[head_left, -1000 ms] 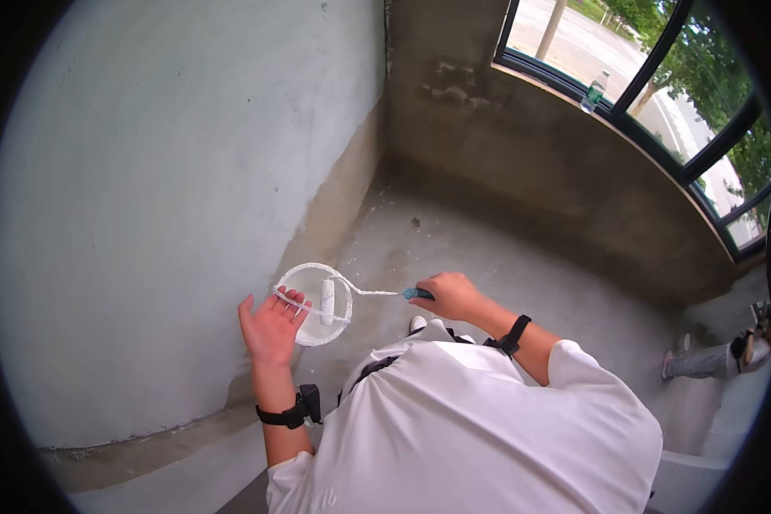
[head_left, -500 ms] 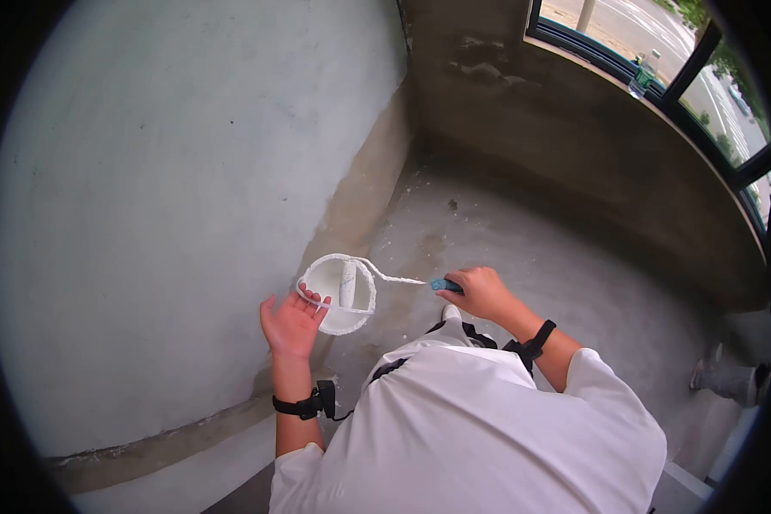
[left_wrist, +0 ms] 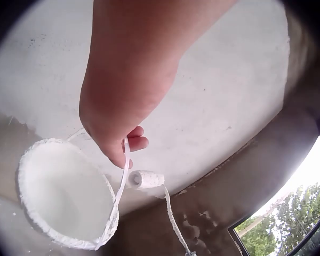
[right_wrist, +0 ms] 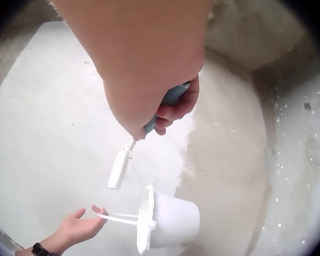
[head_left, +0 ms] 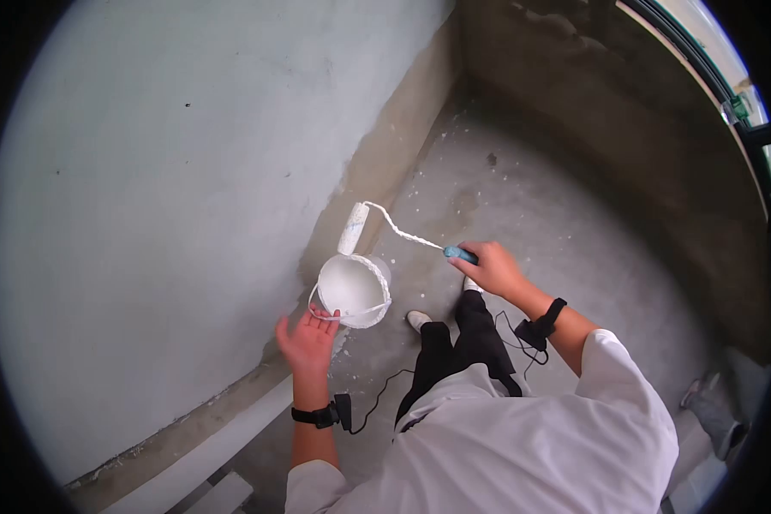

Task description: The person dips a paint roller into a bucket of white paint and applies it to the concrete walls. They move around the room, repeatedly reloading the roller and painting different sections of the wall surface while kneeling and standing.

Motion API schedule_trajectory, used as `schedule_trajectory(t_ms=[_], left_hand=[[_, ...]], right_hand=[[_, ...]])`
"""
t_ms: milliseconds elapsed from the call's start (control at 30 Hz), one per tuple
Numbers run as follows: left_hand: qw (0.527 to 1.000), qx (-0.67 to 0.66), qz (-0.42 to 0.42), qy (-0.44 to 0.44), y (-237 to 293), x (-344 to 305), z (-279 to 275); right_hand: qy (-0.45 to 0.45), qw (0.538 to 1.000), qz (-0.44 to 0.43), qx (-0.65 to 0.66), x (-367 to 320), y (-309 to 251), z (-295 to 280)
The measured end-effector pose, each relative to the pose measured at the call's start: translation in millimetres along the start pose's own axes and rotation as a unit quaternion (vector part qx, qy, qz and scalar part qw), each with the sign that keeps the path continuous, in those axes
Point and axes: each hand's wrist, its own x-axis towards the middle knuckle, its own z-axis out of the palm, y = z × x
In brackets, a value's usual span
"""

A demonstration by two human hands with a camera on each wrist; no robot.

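Observation:
My left hand (head_left: 310, 345) is palm up, its fingers hooked under the thin white handle (left_wrist: 124, 178) of a white bucket (right_wrist: 176, 221). White paint coats the bucket's rim, and its inside is white too. My right hand (head_left: 495, 267) grips the blue handle (right_wrist: 173, 95) of a paint roller. The roller's white sleeve (head_left: 353, 228) stands just past the far rim of the bucket in the head view, near the wall. Its bent wire frame (head_left: 403, 232) is caked with white paint.
A pale painted wall (head_left: 171, 214) rises on the left, with a bare brown strip (head_left: 394, 128) along its base. Paint spots dot the grey floor (head_left: 540, 214). A bottle (head_left: 737, 107) stands on the window ledge. At the right edge another person's leg (head_left: 713, 415) shows.
The roller's sleeve has come up out of the bucket and now is beyond its rim. The head view has swung, so the window slips toward the upper right. My left hand keeps the bucket handle.

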Motion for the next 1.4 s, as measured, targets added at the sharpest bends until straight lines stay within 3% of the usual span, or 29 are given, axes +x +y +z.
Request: schedule_trajectory(t_ms=[67,167,233,267,333,467,533,600,667,867,1033,1200,1300,1400], left_hand=[[0.995,-0.04,0.027,0.081,-3,3,-30],[0.991,-0.069,0.042,0.11,-8,21,-89],[0.986,-0.085,0.058,0.131,-15,33,-125],[0.982,-0.095,0.074,0.146,-19,38,-142],[0.972,-0.104,0.083,0.193,-26,46,-169],[0.933,-0.124,0.099,0.322,-42,53,-235],[0.929,-0.116,0.095,0.339,-49,47,-281],[0.924,-0.103,0.091,0.357,-59,34,-308],[0.908,-0.088,0.077,0.403,-53,22,-349],[0.899,-0.085,0.036,0.428,-71,-34,-415],[0.908,-0.078,0.019,0.411,-77,-67,-440],[0.916,-0.071,0.009,0.394,-84,-74,-450],[0.914,-0.057,0.005,0.402,-93,-66,-442],[0.911,-0.049,-0.007,0.41,-97,-50,-417]], right_hand=[[-0.024,0.997,0.052,0.056,29,19,36],[-0.034,0.985,0.086,0.144,70,51,98],[-0.037,0.922,0.166,0.349,92,61,134],[-0.042,0.922,0.169,0.346,103,68,149],[-0.025,0.848,0.21,0.485,127,77,171],[0.005,0.804,0.216,0.554,176,94,193],[0.028,0.754,0.204,0.624,208,110,196],[0.035,0.749,0.203,0.63,234,127,191],[0.054,0.753,0.187,0.629,244,124,204],[0.042,0.766,0.216,0.605,261,125,222],[0.021,0.828,0.253,0.5,221,115,286],[-0.004,0.909,0.208,0.362,141,102,366],[-0.004,0.929,0.16,0.333,119,101,373],[0.013,0.936,0.179,0.304,138,109,346]])
